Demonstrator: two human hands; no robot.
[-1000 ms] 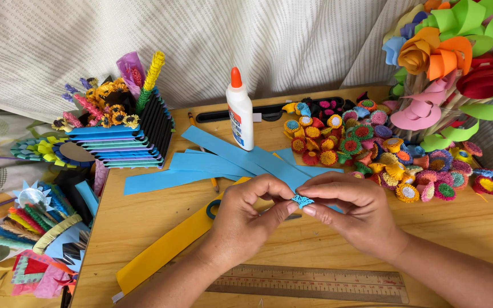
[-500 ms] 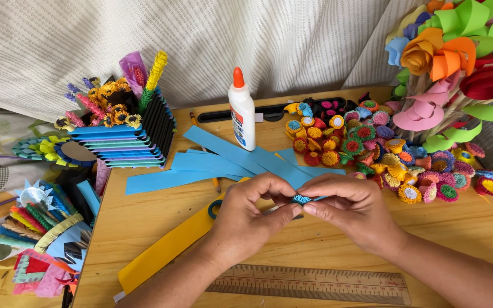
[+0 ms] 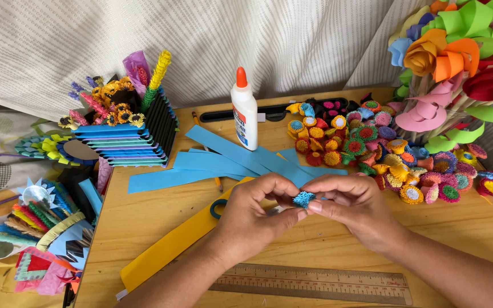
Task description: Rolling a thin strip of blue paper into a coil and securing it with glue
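Above a wooden craft table [image 3: 144, 222], left hand [image 3: 252, 219] and right hand [image 3: 352, 208] pinched a small blue fringed paper coil [image 3: 303, 199] between fingertips; slackened pressure could let it unroll.

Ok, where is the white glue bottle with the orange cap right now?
In the head view, the white glue bottle with the orange cap stands upright at the table's far middle, on the blue paper strips, left of the pile of small paper flowers.
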